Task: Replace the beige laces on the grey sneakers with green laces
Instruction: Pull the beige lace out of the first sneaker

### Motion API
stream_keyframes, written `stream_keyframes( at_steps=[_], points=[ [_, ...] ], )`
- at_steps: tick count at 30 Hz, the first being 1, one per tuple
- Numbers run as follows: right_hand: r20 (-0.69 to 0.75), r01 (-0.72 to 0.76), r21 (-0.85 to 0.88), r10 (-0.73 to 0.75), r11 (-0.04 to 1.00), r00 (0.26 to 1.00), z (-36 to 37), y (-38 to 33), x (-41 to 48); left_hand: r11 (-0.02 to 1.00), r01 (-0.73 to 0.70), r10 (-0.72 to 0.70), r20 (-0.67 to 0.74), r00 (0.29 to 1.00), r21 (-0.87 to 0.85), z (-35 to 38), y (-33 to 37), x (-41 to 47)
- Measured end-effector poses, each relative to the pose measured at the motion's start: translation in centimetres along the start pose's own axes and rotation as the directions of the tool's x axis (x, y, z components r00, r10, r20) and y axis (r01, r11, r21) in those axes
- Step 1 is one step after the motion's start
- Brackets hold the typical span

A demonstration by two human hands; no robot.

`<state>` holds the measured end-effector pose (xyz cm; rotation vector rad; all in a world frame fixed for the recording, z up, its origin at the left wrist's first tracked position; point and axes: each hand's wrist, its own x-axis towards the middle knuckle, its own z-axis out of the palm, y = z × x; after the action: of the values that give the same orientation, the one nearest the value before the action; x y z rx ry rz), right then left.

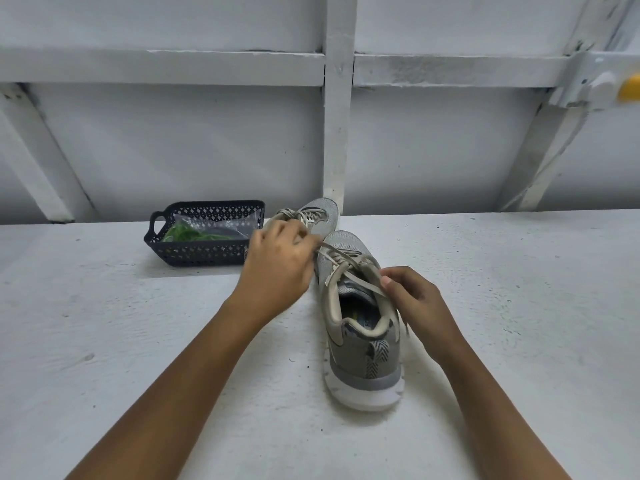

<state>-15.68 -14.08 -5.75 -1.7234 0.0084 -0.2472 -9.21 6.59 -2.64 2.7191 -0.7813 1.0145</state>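
Near grey sneaker sits on the bench, heel toward me, left hand pinches its beige lace by the eyelets, right hand pinches it at the collar, green laces sit in the black basket back left

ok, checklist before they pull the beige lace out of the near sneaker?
1. Left hand grips the beige lace: ok.
2. Right hand pinches the lace's other run: ok.
3. Near sneaker upright on the table, heel toward the camera: ok.
4. Knot fully undone: cannot tell, the left hand covers it.
5. Green laces ready in the basket: ok, though bagged.
6. Far sneaker unlaced: not ok, beige lace in it.
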Motion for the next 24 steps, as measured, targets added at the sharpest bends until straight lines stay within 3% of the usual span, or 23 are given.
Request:
stream_keyframes(
  at_steps=[5, 8, 12, 14, 16, 20, 22, 24],
  points=[
    [0.001, 0.002, 0.007, -0.002, 1.0, 1.0, 0.1, 0.0, 0.0, 0.972, -0.069, 0.095, 0.107, 0.99, -0.224, 0.3, 1.0, -0.2],
    [0.004, 0.002, 0.003, -0.002, 1.0, 1.0, 0.0, 0.0, 0.0, 0.993, -0.055, 0.062, 0.064, 0.996, -0.109, 0.3, 1.1, -0.2],
    [0.011, 0.007, 0.002, -0.007, 1.0, 1.0, -0.1, 0.0, 0.0, 0.991, 0.073, -0.074, 0.006, 0.997, 0.11, -0.1, -0.1, -0.1],
    [0.007, 0.012, -0.005, -0.012, 1.0, 1.0, 0.0, 0.0, 0.0, 0.988, 0.101, -0.099, -0.024, 0.995, 0.121, -0.1, -0.5, -0.1],
    [0.005, 0.013, -0.008, -0.013, 1.0, 1.0, 0.0, 0.0, 0.0, 0.997, 0.065, -0.064, -0.03, 0.998, 0.044, 0.1, -0.1, -0.2],
    [0.008, 0.019, -0.016, -0.019, 1.0, 1.0, 0.0, 0.0, 0.1, 0.979, -0.042, 0.065, 0.107, 0.992, -0.199, 0.3, 1.2, 0.0],
    [0.005, 0.019, -0.006, -0.019, 1.0, 1.0, 0.0, 0.1, 0.0, 0.962, 0.009, 0.039, 0.171, 0.985, -0.274, 0.3, 1.4, 0.2],
    [0.002, 0.016, -0.003, -0.016, 1.0, 1.0, 0.0, 0.1, 0.0, 0.969, 0.04, -0.002, 0.153, 0.988, -0.242, 0.3, 1.5, 0.1]
  ],
)
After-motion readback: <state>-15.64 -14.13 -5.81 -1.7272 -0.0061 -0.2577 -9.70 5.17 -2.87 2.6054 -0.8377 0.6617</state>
